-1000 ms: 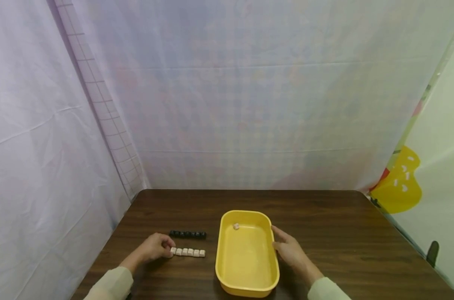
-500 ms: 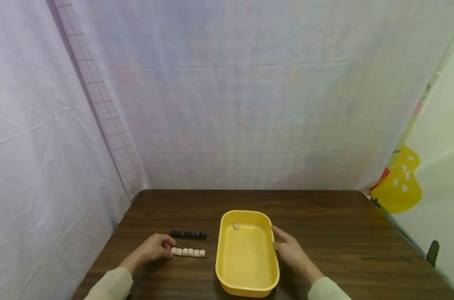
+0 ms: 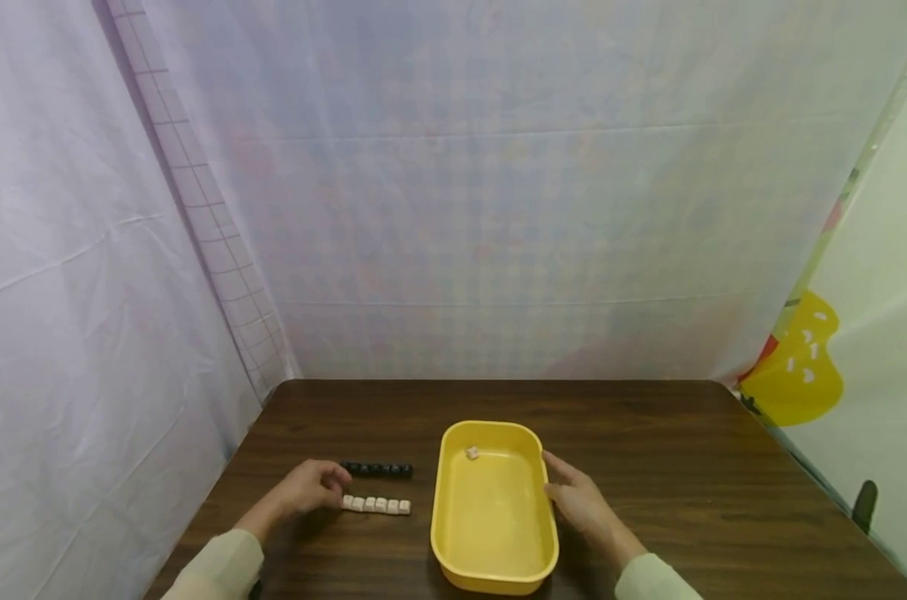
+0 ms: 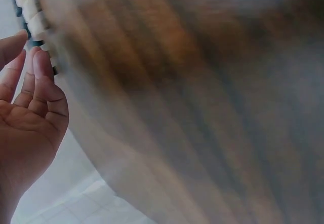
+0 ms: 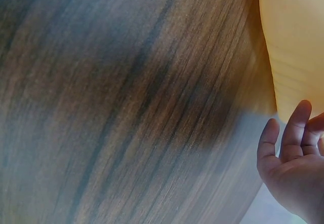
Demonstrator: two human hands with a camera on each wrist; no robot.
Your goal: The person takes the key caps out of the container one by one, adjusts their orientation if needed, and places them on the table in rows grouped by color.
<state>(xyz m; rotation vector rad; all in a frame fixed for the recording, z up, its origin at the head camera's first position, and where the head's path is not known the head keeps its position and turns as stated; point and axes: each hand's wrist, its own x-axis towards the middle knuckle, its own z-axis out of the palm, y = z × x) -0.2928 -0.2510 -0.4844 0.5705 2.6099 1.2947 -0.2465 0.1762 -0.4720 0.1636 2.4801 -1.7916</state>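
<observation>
My left hand [image 3: 307,486] is at the left end of a row of white keycaps [image 3: 381,505] on the table. In the left wrist view, its thumb and loosely bent fingers [image 4: 43,64] stand apart with nothing visible between them. Behind the white row lies a row of black keycaps [image 3: 378,470], its left end close to that hand. My right hand [image 3: 584,507] rests at the right side of a yellow tray [image 3: 494,577], fingers loosely extended along the wall. A single pale keycap [image 3: 472,452] lies inside the tray near its far left corner.
The dark wood-grain table [image 3: 671,467] ends at a pale hanging curtain [image 3: 483,250] at the back. Another white curtain [image 3: 86,333] hangs on the left. A printed sheet [image 3: 874,350] with yellow shapes hangs on the right.
My left hand has lifted slightly away from the left end of the white row, back toward the black one. The right hand and tray have stayed put.
</observation>
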